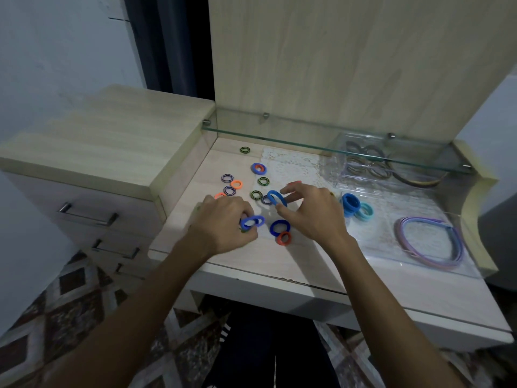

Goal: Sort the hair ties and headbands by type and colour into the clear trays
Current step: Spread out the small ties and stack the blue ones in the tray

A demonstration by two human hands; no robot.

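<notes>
Hair ties (pixel 246 189) lie scattered on the pale wooden desk (pixel 251 261), left of the clear trays (pixel 391 219). From the head camera, the left hand (pixel 223 228) curls its fingers round a blue tie (pixel 251 221) just above the desk. The right hand (pixel 313 211) pinches another blue tie (pixel 277 198) between thumb and fingertips, lifted over the pile. A dark blue tie (pixel 279 227) touching an orange one (pixel 284 238) lies between the hands. In the near tray sit stacked blue ties (pixel 351 204), teal ties (pixel 365 212) and purple headbands (pixel 430 247). A glass shelf (pixel 335 144) overhangs the far tray, blurring the dark ties (pixel 363 163) beneath.
</notes>
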